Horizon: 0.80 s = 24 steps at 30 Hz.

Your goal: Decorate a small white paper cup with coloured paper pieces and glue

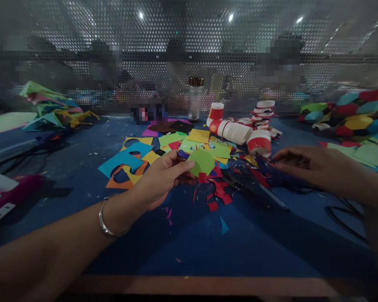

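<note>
My left hand [156,180] pinches a light green paper circle [201,162] between thumb and fingers, above a pile of coloured paper. A small red paper square [202,178] overlaps the circle's lower edge. On the right, the curled fingers of my right hand [305,165] close on a dark blue glue gun [279,180], which is blurred and partly hidden. Beside it a pale stick [274,197] slants across the table. Red paper scraps [219,191] lie just below the circle.
Red and white paper cups [236,131] lie and stand behind the scraps, near a clear bottle [195,98]. Blue cut-out sheets [126,159] lie left of centre. A power strip [15,197] sits at left, coloured paper balls [355,121] at right. A perforated metal screen [164,46] closes the back.
</note>
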Each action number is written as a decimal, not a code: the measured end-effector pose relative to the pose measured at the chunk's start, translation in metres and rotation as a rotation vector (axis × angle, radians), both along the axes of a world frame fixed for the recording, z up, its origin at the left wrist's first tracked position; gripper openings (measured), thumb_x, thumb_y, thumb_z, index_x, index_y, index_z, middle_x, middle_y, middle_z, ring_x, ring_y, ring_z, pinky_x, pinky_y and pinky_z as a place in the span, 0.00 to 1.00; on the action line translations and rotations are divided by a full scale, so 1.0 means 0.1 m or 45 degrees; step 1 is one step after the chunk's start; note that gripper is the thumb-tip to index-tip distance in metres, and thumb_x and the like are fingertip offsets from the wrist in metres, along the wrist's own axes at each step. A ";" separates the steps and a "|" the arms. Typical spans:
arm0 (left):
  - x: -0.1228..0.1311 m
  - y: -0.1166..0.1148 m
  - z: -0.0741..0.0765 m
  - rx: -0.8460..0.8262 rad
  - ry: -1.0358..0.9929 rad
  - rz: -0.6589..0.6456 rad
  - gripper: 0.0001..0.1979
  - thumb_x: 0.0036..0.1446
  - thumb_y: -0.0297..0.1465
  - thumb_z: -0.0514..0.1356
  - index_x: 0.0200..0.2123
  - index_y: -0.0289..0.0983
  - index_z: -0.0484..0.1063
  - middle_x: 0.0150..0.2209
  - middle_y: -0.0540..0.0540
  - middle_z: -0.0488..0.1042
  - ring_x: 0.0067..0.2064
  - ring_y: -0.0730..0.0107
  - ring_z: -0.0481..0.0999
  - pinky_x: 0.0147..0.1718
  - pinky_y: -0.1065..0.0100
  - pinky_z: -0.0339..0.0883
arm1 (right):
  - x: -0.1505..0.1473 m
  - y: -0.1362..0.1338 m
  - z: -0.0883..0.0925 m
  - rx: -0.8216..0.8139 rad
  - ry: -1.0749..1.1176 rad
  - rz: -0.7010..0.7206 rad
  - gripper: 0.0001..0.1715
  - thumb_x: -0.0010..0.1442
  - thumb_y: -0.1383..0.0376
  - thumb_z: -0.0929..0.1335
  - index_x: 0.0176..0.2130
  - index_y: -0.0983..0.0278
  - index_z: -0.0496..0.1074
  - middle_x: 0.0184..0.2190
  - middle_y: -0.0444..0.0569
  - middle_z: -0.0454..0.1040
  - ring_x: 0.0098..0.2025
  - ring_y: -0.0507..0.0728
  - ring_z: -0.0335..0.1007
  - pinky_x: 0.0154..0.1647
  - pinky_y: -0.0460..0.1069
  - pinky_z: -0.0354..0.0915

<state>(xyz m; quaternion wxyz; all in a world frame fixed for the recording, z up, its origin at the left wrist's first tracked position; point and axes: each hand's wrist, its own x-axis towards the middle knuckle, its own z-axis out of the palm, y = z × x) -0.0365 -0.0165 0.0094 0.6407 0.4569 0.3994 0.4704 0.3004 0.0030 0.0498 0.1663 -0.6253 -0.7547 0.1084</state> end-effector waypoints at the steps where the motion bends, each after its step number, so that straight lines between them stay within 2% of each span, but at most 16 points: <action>1: -0.01 0.01 0.00 -0.009 0.000 0.015 0.06 0.57 0.30 0.67 0.36 0.36 0.73 0.33 0.48 0.79 0.33 0.69 0.80 0.33 0.67 0.76 | 0.06 -0.01 0.00 -0.029 -0.059 -0.026 0.11 0.58 0.59 0.70 0.40 0.60 0.79 0.33 0.53 0.80 0.32 0.59 0.74 0.36 0.54 0.66; 4: -0.02 0.03 0.00 -0.047 -0.006 0.050 0.06 0.57 0.28 0.67 0.35 0.36 0.72 0.30 0.51 0.77 0.32 0.70 0.79 0.32 0.68 0.76 | 0.19 -0.04 -0.05 -0.019 -0.178 0.047 0.14 0.60 0.62 0.69 0.46 0.59 0.78 0.44 0.59 0.81 0.43 0.63 0.77 0.46 0.56 0.68; 6: -0.02 0.04 -0.01 -0.066 0.003 0.049 0.06 0.57 0.29 0.67 0.36 0.36 0.72 0.30 0.51 0.77 0.31 0.71 0.79 0.32 0.68 0.76 | 0.24 -0.04 -0.13 0.012 -0.270 0.098 0.18 0.56 0.65 0.69 0.47 0.60 0.77 0.48 0.62 0.80 0.49 0.66 0.77 0.52 0.59 0.67; 10: -0.01 0.05 -0.03 -0.088 0.051 0.026 0.08 0.56 0.30 0.68 0.36 0.36 0.71 0.31 0.50 0.77 0.31 0.70 0.80 0.32 0.68 0.75 | 0.30 0.00 -0.29 -0.068 -0.391 0.050 0.24 0.52 0.65 0.68 0.50 0.60 0.75 0.51 0.62 0.80 0.51 0.69 0.78 0.51 0.61 0.68; 14: -0.01 0.05 -0.04 -0.097 0.076 0.030 0.06 0.58 0.29 0.66 0.34 0.36 0.71 0.31 0.51 0.76 0.31 0.71 0.79 0.31 0.68 0.75 | 0.24 0.01 -0.29 -0.052 -0.441 0.022 0.20 0.53 0.63 0.67 0.47 0.58 0.74 0.46 0.61 0.81 0.44 0.68 0.78 0.45 0.60 0.69; 16: -0.02 0.05 -0.04 -0.090 0.093 0.025 0.06 0.59 0.30 0.66 0.34 0.36 0.71 0.32 0.50 0.76 0.31 0.72 0.78 0.31 0.68 0.75 | 0.16 -0.02 -0.20 -0.022 -0.454 0.020 0.15 0.55 0.62 0.66 0.43 0.58 0.74 0.43 0.61 0.80 0.40 0.66 0.77 0.41 0.59 0.68; 19: -0.02 0.05 -0.05 -0.074 0.122 0.019 0.06 0.60 0.30 0.65 0.34 0.35 0.71 0.33 0.50 0.75 0.32 0.73 0.78 0.33 0.69 0.75 | 0.03 -0.08 -0.06 0.022 -0.467 -0.034 0.13 0.54 0.62 0.65 0.41 0.58 0.73 0.37 0.60 0.79 0.35 0.64 0.75 0.39 0.58 0.66; 21: -0.03 0.05 -0.06 -0.062 0.132 0.020 0.07 0.59 0.31 0.66 0.33 0.35 0.71 0.33 0.51 0.74 0.32 0.74 0.77 0.34 0.70 0.73 | -0.03 -0.12 0.00 0.046 -0.496 -0.105 0.11 0.56 0.57 0.64 0.37 0.58 0.71 0.32 0.59 0.77 0.31 0.63 0.72 0.35 0.58 0.64; 22: -0.03 0.05 -0.07 -0.054 0.130 0.021 0.08 0.59 0.31 0.66 0.33 0.35 0.71 0.33 0.52 0.73 0.31 0.75 0.77 0.34 0.70 0.73 | -0.05 -0.13 0.02 0.078 -0.484 -0.127 0.14 0.59 0.53 0.63 0.37 0.58 0.71 0.29 0.58 0.76 0.29 0.62 0.71 0.33 0.58 0.63; 24: -0.02 0.05 -0.08 -0.040 0.119 0.023 0.08 0.57 0.31 0.67 0.32 0.36 0.70 0.31 0.53 0.72 0.30 0.76 0.76 0.33 0.71 0.71 | -0.07 -0.15 0.02 0.141 -0.408 -0.138 0.27 0.62 0.41 0.59 0.35 0.57 0.70 0.24 0.55 0.73 0.25 0.62 0.69 0.30 0.57 0.62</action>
